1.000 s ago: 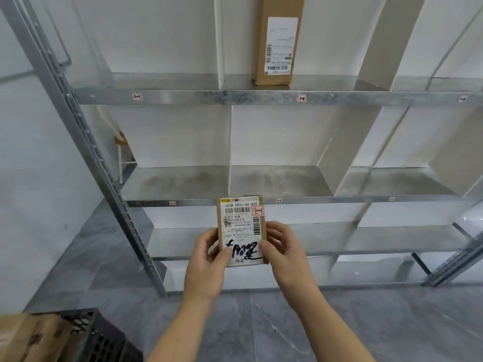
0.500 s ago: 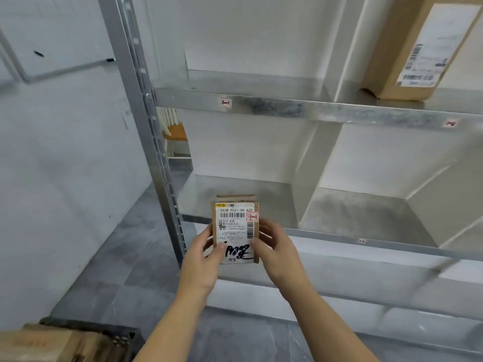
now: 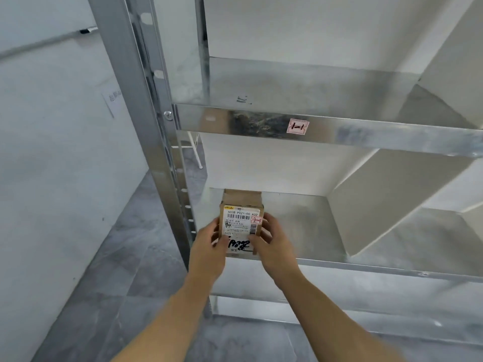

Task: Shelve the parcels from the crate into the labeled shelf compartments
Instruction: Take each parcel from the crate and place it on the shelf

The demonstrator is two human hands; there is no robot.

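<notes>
Just right of the perforated galvanised steel upright [image 3: 156, 152], the left hand [image 3: 209, 246] grips the left edge of the small brown cardboard parcel with a white shipping label [image 3: 241, 226], fingers curled round it; the right hand [image 3: 271, 244] clamps the opposite edge likewise. The parcel stands upright at the front lip of the grey metal lower shelf [image 3: 313, 226], leftmost compartment; whether it rests there I cannot tell. Its red-framed sticker [image 3: 256, 220] reads 2-1, the pink tag [image 3: 298, 126] on the shelf above 1-1. Let go this near the lip, it would likely topple forward.
</notes>
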